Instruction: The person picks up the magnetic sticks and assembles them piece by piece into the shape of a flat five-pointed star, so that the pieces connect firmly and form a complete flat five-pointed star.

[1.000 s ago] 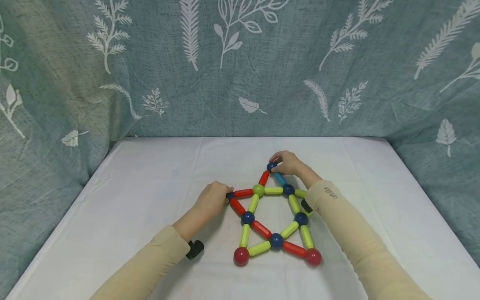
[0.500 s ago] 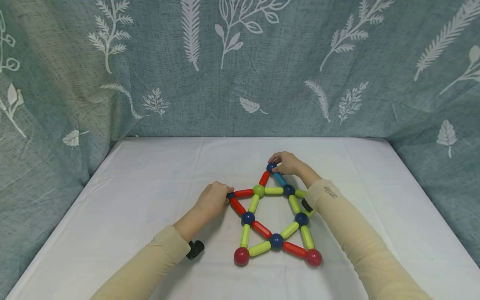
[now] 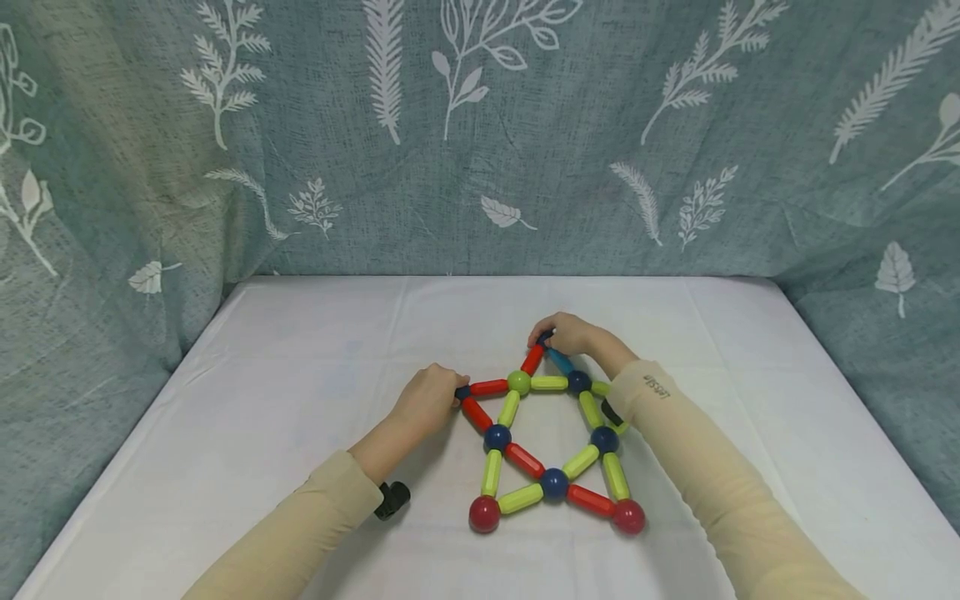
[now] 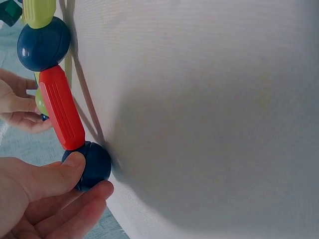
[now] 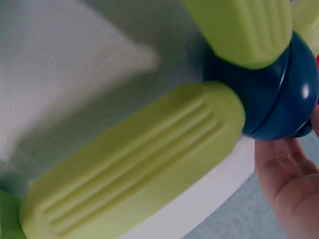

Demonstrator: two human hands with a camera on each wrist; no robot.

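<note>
A star-shaped frame of magnetic rods and balls lies on the white table; its green ball [image 3: 519,382] is at the upper left of the inner ring. My left hand [image 3: 423,400] pinches the dark blue ball [image 4: 98,167] at the star's left tip, thumb over it, with a red rod [image 4: 62,109] attached. At the far tip my right hand [image 3: 572,335] grips another dark blue ball [image 3: 545,337], mostly covered by the fingers. A red rod [image 3: 532,360] and a blue rod [image 3: 559,362] join that ball. The right-hand tip is hidden behind the right sleeve.
Two red balls, one at the near left [image 3: 484,514] and one at the near right [image 3: 628,517], form the near tips. A white cloth covers the table [image 3: 300,350]. Behind it hangs a green leaf-patterned curtain [image 3: 420,225].
My right hand has come slightly nearer and its fingers have closed further over the far dark blue ball, which has shifted slightly nearer. My left hand keeps its place on the left ball.
</note>
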